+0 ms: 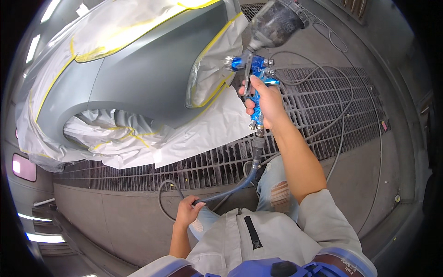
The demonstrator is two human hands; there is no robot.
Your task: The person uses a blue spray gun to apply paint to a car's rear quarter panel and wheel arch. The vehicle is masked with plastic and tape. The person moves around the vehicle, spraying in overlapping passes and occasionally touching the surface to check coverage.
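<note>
My right hand (263,101) grips a blue spray gun (240,63) by its handle, holding it upright, with a dark translucent cup (272,25) on top and a hose fitting below. The air hose (244,184) drops from the gun and runs down to my left hand (189,210), whose fingers are closed round it near my left thigh. The gun's nozzle points left toward a grey car body panel (138,64) with a wheel arch. White masking sheeting (203,138) and yellow tape surround the panel and fill the arch.
Dark floor grating (323,101) runs beneath and beside the car, bordered by concrete floor (120,212). Loops of hose or cable (341,138) lie across it on the right. A booth wall (406,101) curves at the right; lights and a small window (24,166) are at the left.
</note>
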